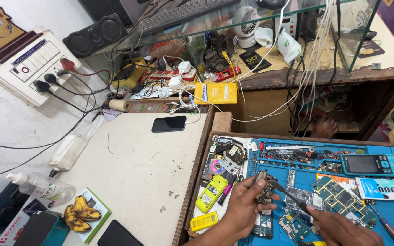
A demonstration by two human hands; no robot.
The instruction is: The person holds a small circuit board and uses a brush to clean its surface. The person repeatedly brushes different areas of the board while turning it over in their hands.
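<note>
The left hand [247, 207] holds a small phone board [263, 187] up off the blue mat [388, 214], its fingers [260, 183] closed round the board's edges. The right hand [338, 225] grips a thin dark tool [288, 193], fingers pinched on its handle, with the tip laid against the board between the left fingers. Whether the tool is a screwdriver or a probe is too small to tell.

The job looks to be mid-way: the phone is already in pieces. A yellow shell [211, 193] and a yellow keypad [204, 221] lie just left of the left fingers, and more green boards [340, 198] lie just right of the tool, near the right fingers. The board in hand is apart from any casing, so work on it and all reassembly remain.

Beyond the fingers, at the far edge of the mat, sit a parts tray [297, 155] and a teal keypad phone [376, 164]. A glue tube [384, 188] lies right of the boards. Well away to the left, on the pale counter [137, 168], are a black phone [168, 123] on a cable, a spray bottle [42, 186] and a banana peel [78, 214].

Loose boards crowd the mat close under both hands, leaving little room to set the board down.
</note>
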